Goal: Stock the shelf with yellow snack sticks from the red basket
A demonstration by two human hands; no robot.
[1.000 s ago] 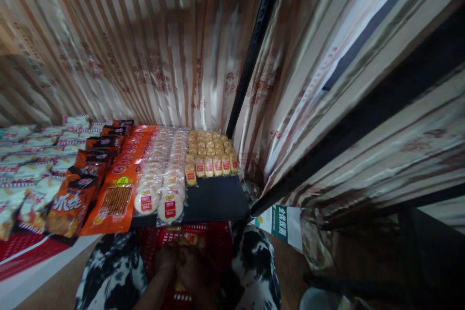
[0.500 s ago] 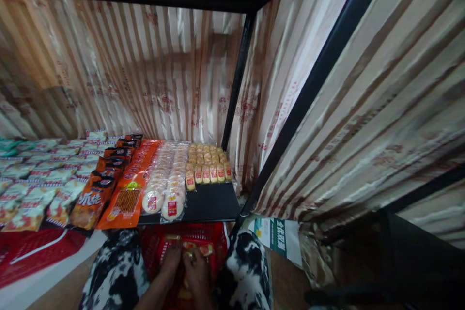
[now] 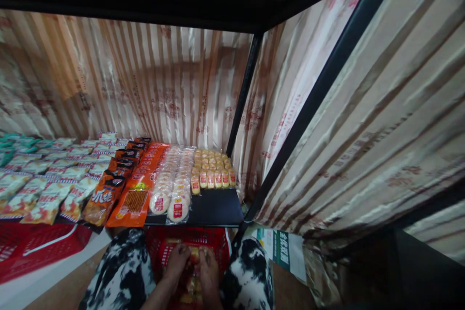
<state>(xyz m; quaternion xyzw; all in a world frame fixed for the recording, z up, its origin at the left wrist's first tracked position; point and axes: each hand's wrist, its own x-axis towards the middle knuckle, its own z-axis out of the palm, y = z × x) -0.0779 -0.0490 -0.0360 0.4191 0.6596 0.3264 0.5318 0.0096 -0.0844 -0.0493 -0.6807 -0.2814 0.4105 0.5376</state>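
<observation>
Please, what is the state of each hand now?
Left hand: closed, apparently holding a yellow packet.
Right hand: closed, apparently on the same packet's other end.

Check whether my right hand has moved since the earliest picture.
Yes, your right hand has shifted right, nearer the right rim of the red basket beneath it.

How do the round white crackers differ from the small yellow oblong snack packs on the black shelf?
The round white crackers in clear wrappers are broad discs; the yellow oblong snack packs are narrower. The crackers overlap in two lines reaching the front edge of the black shelf; the packs sit farther back. Both show red labels in front.
</observation>
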